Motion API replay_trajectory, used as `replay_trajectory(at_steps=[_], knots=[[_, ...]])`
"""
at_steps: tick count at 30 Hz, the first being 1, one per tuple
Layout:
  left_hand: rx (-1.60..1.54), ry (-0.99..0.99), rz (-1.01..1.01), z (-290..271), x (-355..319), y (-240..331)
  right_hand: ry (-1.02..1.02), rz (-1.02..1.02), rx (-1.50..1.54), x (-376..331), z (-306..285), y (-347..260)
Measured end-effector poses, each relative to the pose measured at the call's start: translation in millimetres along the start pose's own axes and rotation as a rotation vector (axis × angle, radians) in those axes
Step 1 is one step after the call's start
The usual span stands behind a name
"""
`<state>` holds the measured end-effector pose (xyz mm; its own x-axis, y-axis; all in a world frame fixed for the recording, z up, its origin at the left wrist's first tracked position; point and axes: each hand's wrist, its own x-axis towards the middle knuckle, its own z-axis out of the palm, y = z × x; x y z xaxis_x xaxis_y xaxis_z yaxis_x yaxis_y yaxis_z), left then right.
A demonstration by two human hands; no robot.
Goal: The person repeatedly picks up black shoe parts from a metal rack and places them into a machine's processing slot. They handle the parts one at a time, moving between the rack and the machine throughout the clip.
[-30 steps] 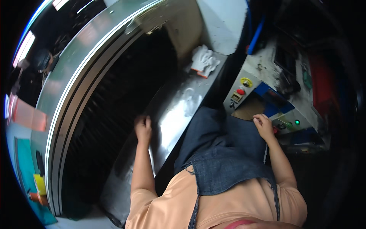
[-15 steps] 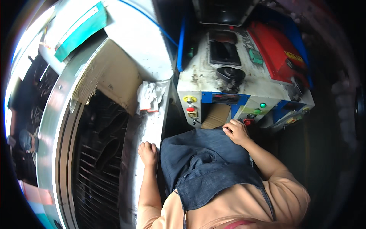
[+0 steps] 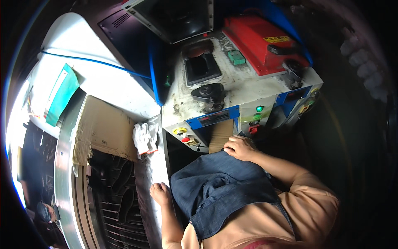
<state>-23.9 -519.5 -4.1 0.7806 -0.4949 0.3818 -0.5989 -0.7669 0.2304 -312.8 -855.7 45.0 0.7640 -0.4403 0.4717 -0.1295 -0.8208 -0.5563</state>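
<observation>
My left hand point(image 3: 160, 193) rests on the pale metal ledge point(image 3: 154, 172) at my left, its fingers loosely bent and nothing seen in them. A pair of white work gloves point(image 3: 145, 137) with red-orange cuffs lies farther along that ledge, apart from the hand. Over my knee, on the dark blue apron point(image 3: 199, 176), lies my right hand point(image 3: 239, 148). Its fingers are slightly spread and hold nothing that I can see. The front of a white, soiled machine point(image 3: 248, 108) stands just beyond the right hand.
Dark sole-shaped pieces point(image 3: 125, 205) lie on a slatted conveyor point(image 3: 118, 228) at left, below a cardboard flap point(image 3: 107, 128). The machine carries a red cover point(image 3: 257, 45), black knobs point(image 3: 208, 92), a red button point(image 3: 185, 140) and a lit green lamp point(image 3: 259, 108). Cardboard point(image 3: 222, 135) sits inside its front opening.
The view has turned, so the machine appears farther left and tilted, and more of its upper screen shows. Both hands stay resting in about the same places.
</observation>
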Motion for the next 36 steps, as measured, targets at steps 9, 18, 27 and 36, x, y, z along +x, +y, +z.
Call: replay_trajectory(at_steps=[9,18,27,36], knots=[[0.011,-0.025,-0.016,-2.7,-1.1,6.1,0.024,0.018,0.023,-7.2,0.0,7.1],[0.044,-0.005,0.005,3.6,-0.7,-1.2,0.021,-0.014,0.014,-7.8,8.8,12.8],[0.042,0.047,0.039,5.4,-3.3,-6.6,0.041,-0.019,0.033,-7.4,16.5,16.8],[-0.073,0.145,0.100,9.4,5.3,-4.2,0.000,0.009,-0.029,1.5,-2.3,-2.8]])
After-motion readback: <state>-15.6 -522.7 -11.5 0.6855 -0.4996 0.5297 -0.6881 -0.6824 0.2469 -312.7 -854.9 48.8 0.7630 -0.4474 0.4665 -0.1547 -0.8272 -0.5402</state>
